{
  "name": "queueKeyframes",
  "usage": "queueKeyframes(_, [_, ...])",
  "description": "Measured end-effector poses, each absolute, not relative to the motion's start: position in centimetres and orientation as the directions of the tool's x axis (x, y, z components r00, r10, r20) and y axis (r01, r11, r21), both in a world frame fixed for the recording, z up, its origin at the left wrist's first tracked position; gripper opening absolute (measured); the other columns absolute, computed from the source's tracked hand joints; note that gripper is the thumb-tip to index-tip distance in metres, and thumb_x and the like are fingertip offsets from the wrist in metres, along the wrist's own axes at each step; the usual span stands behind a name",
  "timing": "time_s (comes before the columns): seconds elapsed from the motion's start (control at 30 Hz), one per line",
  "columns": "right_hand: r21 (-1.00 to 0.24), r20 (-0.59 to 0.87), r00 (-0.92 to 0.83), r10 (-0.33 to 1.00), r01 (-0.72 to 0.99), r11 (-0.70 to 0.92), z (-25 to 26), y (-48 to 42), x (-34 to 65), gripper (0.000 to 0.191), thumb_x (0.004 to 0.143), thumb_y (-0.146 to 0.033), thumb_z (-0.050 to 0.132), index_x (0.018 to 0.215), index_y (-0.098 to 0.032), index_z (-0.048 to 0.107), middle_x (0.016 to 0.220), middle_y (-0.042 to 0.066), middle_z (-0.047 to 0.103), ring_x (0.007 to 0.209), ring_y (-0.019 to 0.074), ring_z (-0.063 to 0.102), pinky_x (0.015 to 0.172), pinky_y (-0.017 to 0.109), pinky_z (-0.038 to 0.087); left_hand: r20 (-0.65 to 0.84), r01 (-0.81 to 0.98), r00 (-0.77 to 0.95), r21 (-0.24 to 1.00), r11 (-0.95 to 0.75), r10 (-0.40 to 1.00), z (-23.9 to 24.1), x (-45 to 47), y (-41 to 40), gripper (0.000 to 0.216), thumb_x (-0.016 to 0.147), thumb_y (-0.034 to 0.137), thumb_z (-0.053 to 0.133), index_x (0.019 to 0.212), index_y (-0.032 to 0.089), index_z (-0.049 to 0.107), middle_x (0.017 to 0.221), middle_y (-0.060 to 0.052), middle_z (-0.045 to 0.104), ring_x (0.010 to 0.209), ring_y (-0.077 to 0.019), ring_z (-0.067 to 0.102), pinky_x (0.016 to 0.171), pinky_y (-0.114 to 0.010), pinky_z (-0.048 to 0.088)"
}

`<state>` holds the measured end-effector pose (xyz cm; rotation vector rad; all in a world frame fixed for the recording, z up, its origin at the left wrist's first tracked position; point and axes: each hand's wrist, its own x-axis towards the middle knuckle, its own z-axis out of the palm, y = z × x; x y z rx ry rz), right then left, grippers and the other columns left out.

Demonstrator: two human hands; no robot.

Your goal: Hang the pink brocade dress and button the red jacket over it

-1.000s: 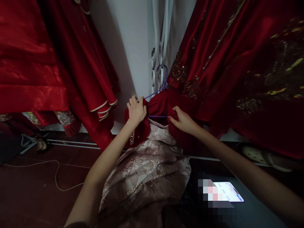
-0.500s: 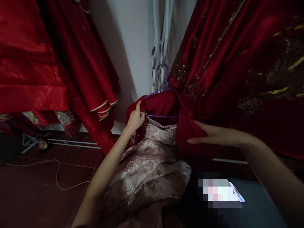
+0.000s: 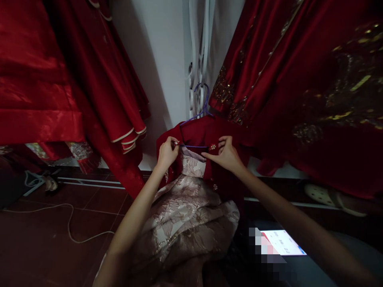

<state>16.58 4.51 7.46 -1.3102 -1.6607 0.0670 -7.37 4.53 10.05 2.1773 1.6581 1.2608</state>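
A dark red jacket (image 3: 167,133) hangs on a purple hanger (image 3: 206,104), over a pale pink floral dress (image 3: 179,207) with a metallic sheen. My left hand (image 3: 168,152) is closed in a pinch on the jacket's left front edge, beside a small beaded ornament (image 3: 176,142). At the opposite front edge is my right hand (image 3: 226,156), with thumb and fingers apart around a flower-shaped ornament (image 3: 212,146). Its thumb reaches over the edge towards the dress's top. Further ornaments (image 3: 215,186) show lower on the jacket.
Red garments (image 3: 113,79) hang at left, and gold-embroidered red ones (image 3: 299,87) at right. Behind the hanger stands a white scrolled metal frame (image 3: 194,48). A lit phone (image 3: 284,241) lies at lower right near a pale clog (image 3: 318,194). A cable (image 3: 70,223) runs across the tiled floor.
My right hand has moved left and up from the jacket's right side to its front edge. That front now lies spread, showing its ornaments. My left hand stays at its edge, slightly lower.
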Motion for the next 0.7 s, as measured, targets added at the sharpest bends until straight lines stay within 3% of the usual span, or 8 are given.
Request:
queueKeyframes(0.17, [-0.582,0.669,0.133,0.731,0.705,0.405,7.9,4.0,15.4,0.047,0.068,-0.036,0.058,0.106,-0.02,0.035,0.087,0.006,0.053,0.062,0.0169,0.054,0.056,0.031,0.044,0.618,0.89,0.072,0.315,-0.331,0.783,11.9,-7.2,4.2,0.012,0.084,0.018,0.045,0.093,0.015,0.052,0.097,-0.011,0.062,0.094,-0.0216,0.057,0.085,-0.035,0.042])
queueKeyframes(0.27, [-0.627,0.655,0.098,0.749,0.624,0.467,8.3,3.7,14.8,0.032,0.071,-0.031,0.054,0.098,-0.022,0.04,0.079,0.003,0.053,0.061,0.0151,0.053,0.054,0.028,0.044,0.666,0.905,0.082,0.263,-0.336,0.742,13.4,-5.7,3.5,0.015,0.087,0.023,0.041,0.093,0.013,0.051,0.095,-0.013,0.06,0.095,-0.0235,0.055,0.085,-0.036,0.041])
queueKeyframes(0.43, [-0.715,0.612,-0.043,0.79,0.395,0.576,8.7,3.2,13.4,0.028,0.071,-0.034,0.056,0.091,-0.023,0.041,0.078,0.001,0.052,0.065,0.013,0.053,0.051,0.022,0.043,0.666,0.675,0.268,0.385,-0.629,0.696,12.6,-1.9,2.7,0.018,0.088,0.026,0.041,0.101,0.018,0.051,0.096,-0.007,0.062,0.09,-0.0169,0.059,0.08,-0.028,0.044])
queueKeyframes(0.57, [-0.785,0.557,-0.075,0.827,0.279,0.554,7.9,3.1,13.7,0.032,0.069,-0.037,0.059,0.092,-0.024,0.041,0.08,0.001,0.051,0.074,0.0143,0.054,0.053,0.022,0.047,0.649,0.604,0.171,0.526,-0.599,0.742,9.5,-0.6,2.6,0.017,0.085,0.022,0.046,0.1,0.019,0.054,0.098,-0.006,0.063,0.091,-0.0158,0.06,0.083,-0.028,0.045])
queueKeyframes(0.7, [-0.785,0.562,-0.097,0.822,0.251,0.566,7.4,2.8,14.4,0.035,0.067,-0.036,0.063,0.093,-0.025,0.042,0.086,0.001,0.053,0.082,0.0155,0.056,0.061,0.025,0.051,0.668,0.548,0.089,0.586,-0.596,0.739,8.1,-0.5,2.4,0.02,0.084,0.022,0.048,0.103,0.021,0.055,0.103,-0.005,0.063,0.096,-0.0148,0.059,0.088,-0.029,0.044])
